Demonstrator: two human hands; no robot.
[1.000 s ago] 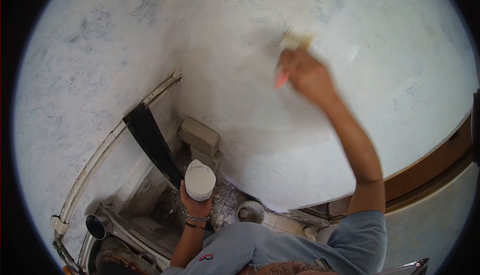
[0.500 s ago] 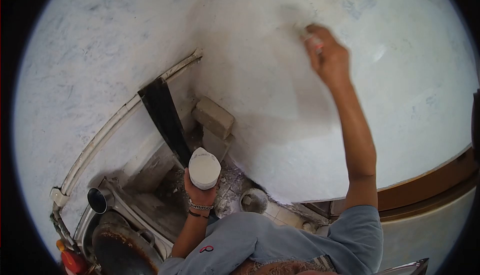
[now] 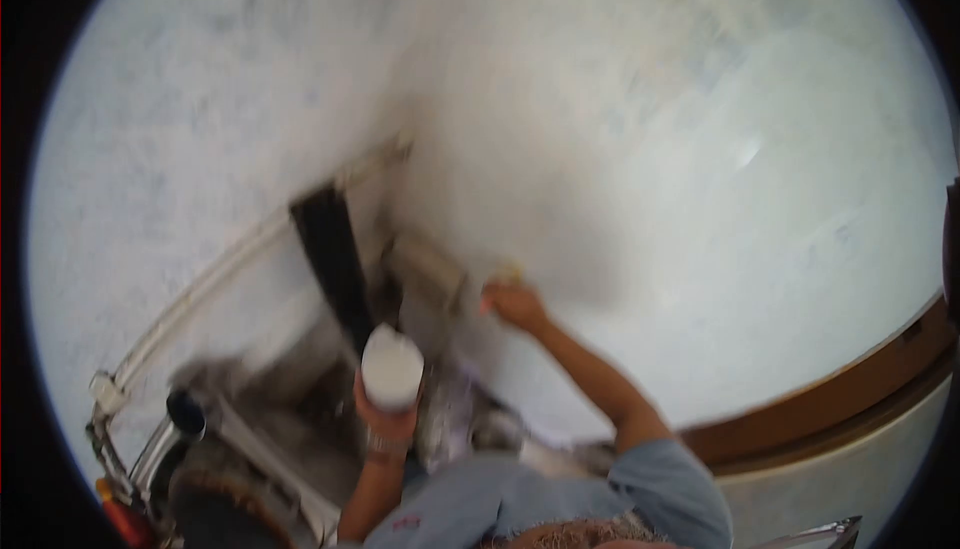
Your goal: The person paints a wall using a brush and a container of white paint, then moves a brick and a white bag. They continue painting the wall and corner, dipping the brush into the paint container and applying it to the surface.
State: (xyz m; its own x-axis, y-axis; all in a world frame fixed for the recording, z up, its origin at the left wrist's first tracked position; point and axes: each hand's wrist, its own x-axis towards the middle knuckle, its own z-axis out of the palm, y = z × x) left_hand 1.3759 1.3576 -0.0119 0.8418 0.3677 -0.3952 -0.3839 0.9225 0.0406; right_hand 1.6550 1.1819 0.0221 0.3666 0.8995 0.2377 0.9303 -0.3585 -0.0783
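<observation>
My left hand (image 3: 383,421) is closed around a white cup (image 3: 392,367) with a pale fill, held upright low in front of my body. A bracelet circles that wrist. My right hand (image 3: 517,307) is closed on a small paintbrush (image 3: 511,272), smeared by motion, with a yellowish end above the fingers and a reddish bit at their left. This hand overlaps the lower part of the whitish wall (image 3: 720,249), to the right of the block in the corner.
A pale block (image 3: 428,267) sits in the corner beside a dark upright board (image 3: 333,259). A pipe (image 3: 215,274) runs along the left wall. At lower left are a metal cup (image 3: 186,411), a blackened pan (image 3: 225,499) and a red object (image 3: 125,521). A brown strip (image 3: 820,429) edges the right wall.
My right hand has swung down and left from high on the wall with the paintbrush. The cup in my left hand sits slightly lower and further left in view; the camera has shifted.
</observation>
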